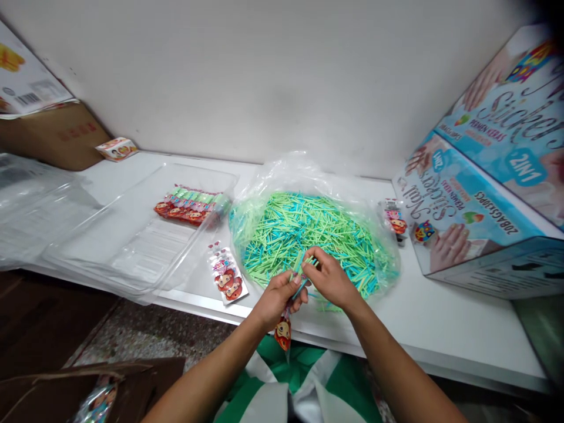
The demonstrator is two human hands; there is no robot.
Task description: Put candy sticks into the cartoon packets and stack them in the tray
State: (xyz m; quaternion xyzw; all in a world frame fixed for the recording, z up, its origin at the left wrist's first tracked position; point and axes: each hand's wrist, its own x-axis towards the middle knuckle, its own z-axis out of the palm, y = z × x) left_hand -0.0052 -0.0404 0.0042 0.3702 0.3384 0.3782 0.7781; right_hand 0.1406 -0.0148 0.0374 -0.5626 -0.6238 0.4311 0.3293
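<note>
My left hand is closed around a small printed pouch, whose red-haired cartoon end hangs below the fingers. My right hand pinches a few thin green sticks at the top of that pouch, so both hands nearly touch. How far the sticks sit inside the pouch is hidden by my fingers. Just beyond the hands, a clear plastic bag lies open around a large heap of green and blue sticks. Flat printed pouches lie on the table to the left of my hands.
A clear plastic tray at left holds a row of filled pouches. Blue-and-white boxes stand at right, with small pouches beside them. A brown carton is at back left; an open carton sits below the white table's edge.
</note>
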